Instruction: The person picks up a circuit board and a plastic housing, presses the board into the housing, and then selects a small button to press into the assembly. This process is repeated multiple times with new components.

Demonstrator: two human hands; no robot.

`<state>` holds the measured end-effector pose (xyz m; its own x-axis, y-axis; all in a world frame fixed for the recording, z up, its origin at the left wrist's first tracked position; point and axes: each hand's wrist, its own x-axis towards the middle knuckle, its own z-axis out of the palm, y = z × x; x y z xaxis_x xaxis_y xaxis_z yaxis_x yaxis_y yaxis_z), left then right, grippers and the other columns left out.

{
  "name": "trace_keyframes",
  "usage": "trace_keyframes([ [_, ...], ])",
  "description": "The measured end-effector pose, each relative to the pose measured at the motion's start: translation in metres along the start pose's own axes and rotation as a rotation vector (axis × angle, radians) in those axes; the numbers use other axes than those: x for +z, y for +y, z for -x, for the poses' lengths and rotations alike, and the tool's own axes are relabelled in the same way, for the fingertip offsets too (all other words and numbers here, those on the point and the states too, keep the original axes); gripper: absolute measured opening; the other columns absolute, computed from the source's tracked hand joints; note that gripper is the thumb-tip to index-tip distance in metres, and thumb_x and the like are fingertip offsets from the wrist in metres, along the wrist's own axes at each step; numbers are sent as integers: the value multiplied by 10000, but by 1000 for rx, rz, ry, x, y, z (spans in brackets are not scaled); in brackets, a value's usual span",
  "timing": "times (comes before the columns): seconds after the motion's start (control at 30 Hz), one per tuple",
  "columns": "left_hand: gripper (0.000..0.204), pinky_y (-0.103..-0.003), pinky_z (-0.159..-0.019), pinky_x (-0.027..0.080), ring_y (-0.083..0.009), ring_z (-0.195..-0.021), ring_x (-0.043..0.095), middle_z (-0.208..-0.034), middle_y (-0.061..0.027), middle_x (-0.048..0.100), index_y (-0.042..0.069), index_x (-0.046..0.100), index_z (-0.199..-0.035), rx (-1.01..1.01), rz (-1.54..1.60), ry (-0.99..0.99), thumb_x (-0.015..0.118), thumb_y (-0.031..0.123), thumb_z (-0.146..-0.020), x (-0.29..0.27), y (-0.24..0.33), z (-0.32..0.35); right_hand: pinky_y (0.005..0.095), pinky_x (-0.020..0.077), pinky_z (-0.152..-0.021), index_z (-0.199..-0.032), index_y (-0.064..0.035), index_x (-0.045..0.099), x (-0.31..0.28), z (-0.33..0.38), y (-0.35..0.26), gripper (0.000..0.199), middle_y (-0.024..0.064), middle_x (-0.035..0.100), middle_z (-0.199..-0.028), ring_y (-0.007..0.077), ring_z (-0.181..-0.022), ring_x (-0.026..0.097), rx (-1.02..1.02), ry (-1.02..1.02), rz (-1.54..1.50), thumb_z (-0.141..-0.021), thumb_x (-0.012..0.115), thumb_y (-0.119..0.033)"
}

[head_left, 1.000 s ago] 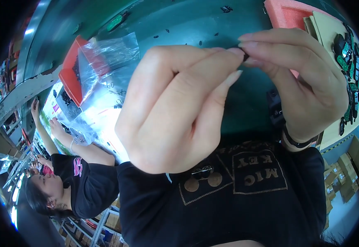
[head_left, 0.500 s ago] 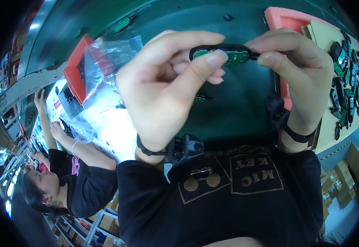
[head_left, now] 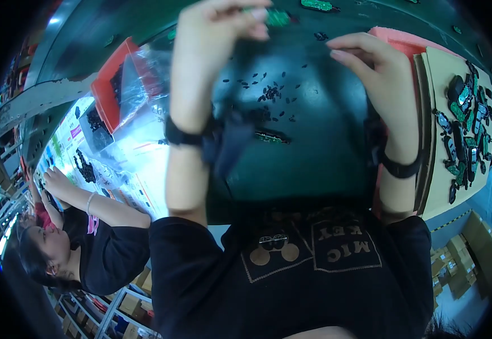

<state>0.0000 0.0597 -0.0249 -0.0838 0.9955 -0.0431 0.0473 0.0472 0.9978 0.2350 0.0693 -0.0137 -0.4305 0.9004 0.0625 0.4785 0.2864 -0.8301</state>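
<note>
Head view: left hand [head_left: 219, 24] pinches a blurred green board [head_left: 280, 18]; right hand [head_left: 378, 65], narrowly parted, hangs near pink foam [head_left: 395, 38]; black bits [head_left: 270, 93] litter the table [head_left: 313, 169].

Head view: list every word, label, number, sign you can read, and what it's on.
Black shirt: upside-down gold lettering in an outlined panel; legible, but I won't copy the wording.
Printed white sheet, left: print too small and glare-washed to read.
Cardboard boxes, lower right: pale patches, too small to read.
Green board at the left hand: blurred, no text discernible.
</note>
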Motion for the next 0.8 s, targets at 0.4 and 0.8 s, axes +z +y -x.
trace_keyframes([
  [0.4, 136, -293, -610, 531, -190, -668, 631, -737, -107, 643, -3, 651, -904, -297, 45, -254, 608, 2, -775, -154, -70, -157, 252, 491, -702, -819, -15, 665, 39, -28, 32, 74, 69, 626, -776, 146, -725, 610, -52, -240, 118, -752, 664, -47],
  [0.8, 211, -350, -700, 511, -281, -732, 650, -778, -160, 659, 42, 687, -798, 318, -1008, 86, 695, 199, -658, -18, -32, -159, 272, 480, -638, -775, -8, 647, 42, -24, 37, 86, 88, 601, -716, 172, -641, 590, -145, -206, 258, -705, 682, -45],
])
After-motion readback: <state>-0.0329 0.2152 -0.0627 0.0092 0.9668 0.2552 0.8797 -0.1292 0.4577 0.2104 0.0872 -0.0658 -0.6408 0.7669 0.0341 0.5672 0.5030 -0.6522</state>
